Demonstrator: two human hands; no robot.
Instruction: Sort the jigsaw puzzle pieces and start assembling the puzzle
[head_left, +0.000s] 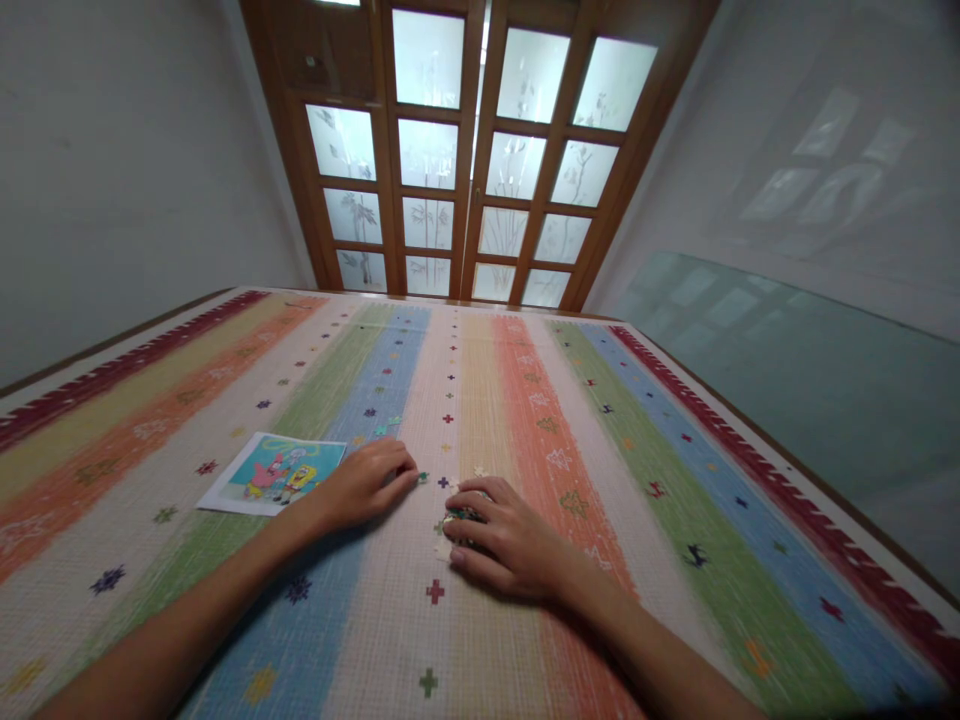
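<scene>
My left hand (375, 482) is closed, with thumb and forefinger pinched at a small dark-green puzzle piece (423, 478) just above or on the cloth. My right hand (506, 535) lies palm down with its fingers apart, over a small heap of puzzle pieces (459, 517); the palm hides part of the heap. A pale piece (478, 472) sits just beyond the right fingers. Beyond my left hand, a few teal puzzle pieces (388, 428) lie on the cloth. Beside my left wrist rests a printed cartoon picture (262, 475), its right edge partly covered by the arm.
A striped tablecloth (405, 600) with woven crosses, stars and deer covers the table. At the far end stand wooden doors with frosted panes (427, 155). White walls rise on both sides, and a greenish glass panel (795, 390) leans at the right.
</scene>
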